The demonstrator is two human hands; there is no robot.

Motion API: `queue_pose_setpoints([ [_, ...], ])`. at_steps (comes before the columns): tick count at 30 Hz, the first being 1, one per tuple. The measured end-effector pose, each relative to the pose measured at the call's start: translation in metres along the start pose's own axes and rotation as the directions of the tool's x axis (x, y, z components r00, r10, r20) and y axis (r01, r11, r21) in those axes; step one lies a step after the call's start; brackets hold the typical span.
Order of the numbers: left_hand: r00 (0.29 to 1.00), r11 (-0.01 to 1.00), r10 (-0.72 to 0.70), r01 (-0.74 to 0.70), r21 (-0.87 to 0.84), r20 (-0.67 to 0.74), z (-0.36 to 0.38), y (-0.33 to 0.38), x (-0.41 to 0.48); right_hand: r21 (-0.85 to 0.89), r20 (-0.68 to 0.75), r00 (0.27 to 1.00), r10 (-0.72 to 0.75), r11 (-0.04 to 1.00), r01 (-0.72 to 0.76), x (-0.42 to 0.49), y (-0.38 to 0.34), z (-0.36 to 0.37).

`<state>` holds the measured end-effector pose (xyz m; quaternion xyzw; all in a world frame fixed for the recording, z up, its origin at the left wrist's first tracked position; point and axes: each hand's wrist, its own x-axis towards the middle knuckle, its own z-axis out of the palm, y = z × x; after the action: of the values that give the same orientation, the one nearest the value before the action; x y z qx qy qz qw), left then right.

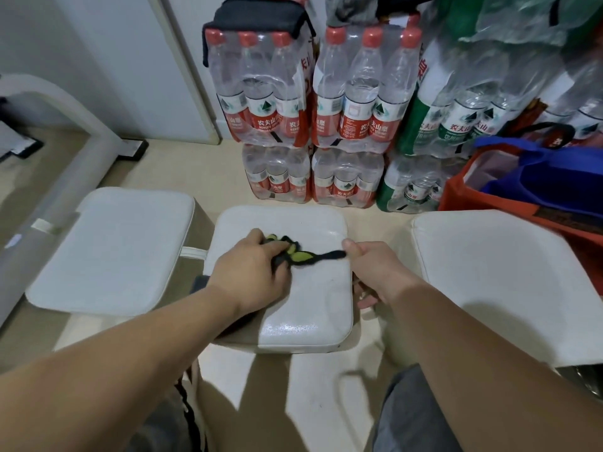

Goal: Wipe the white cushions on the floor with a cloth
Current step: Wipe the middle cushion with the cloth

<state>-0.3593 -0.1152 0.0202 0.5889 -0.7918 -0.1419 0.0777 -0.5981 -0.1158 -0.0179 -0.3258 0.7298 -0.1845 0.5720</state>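
Three white cushions lie on the floor: a left cushion, a middle cushion and a right cushion. A crumpled black and green cloth rests on top of the middle cushion. My left hand presses down on the cloth's left part, fingers closed over it. My right hand grips the middle cushion's right edge, with the thumb on top touching the cloth's thin black end and the fingers curled under the side.
Shrink-wrapped packs of water bottles are stacked right behind the cushions. An orange bag with blue fabric stands at the back right. A white curved frame runs along the left. My knees are at the bottom.
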Motion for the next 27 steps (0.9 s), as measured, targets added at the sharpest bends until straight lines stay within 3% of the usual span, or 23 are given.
queue_pose_setpoints([
  [2,0.968,0.970,-0.242,0.244,0.016,-0.070,-0.013,-0.029,-0.009,-0.013,-0.010,1.000,-0.017,1.000,0.017,-0.002,-0.003,0.000],
  [4,0.859,0.859,-0.512,0.512,-0.016,-0.020,-0.021,-0.056,-0.017,-0.021,-0.038,0.999,-0.024,1.000,0.023,-0.003,-0.007,-0.001],
  [8,0.724,0.653,-0.650,0.688,-0.317,0.230,-0.023,-0.069,-0.026,-0.087,-0.055,0.998,-0.036,0.996,0.031,-0.009,-0.018,0.008],
  [14,0.680,0.549,-0.696,0.712,-0.439,0.231,-0.025,-0.052,-0.027,-0.046,0.016,0.999,-0.038,0.998,0.039,-0.021,-0.016,0.010],
  [22,0.806,0.700,-0.583,0.561,-0.442,0.099,-0.064,0.004,-0.021,0.032,-0.072,0.997,0.018,0.999,-0.015,-0.011,-0.004,-0.018],
  [25,0.820,0.718,-0.568,0.535,-0.444,0.071,-0.072,0.018,-0.030,0.041,-0.048,0.999,0.012,0.999,-0.010,-0.014,-0.003,-0.015],
  [27,0.836,0.695,-0.545,0.496,-0.521,0.070,-0.072,0.027,-0.030,-0.018,-0.150,0.987,-0.055,0.998,0.053,-0.017,-0.006,-0.011],
])
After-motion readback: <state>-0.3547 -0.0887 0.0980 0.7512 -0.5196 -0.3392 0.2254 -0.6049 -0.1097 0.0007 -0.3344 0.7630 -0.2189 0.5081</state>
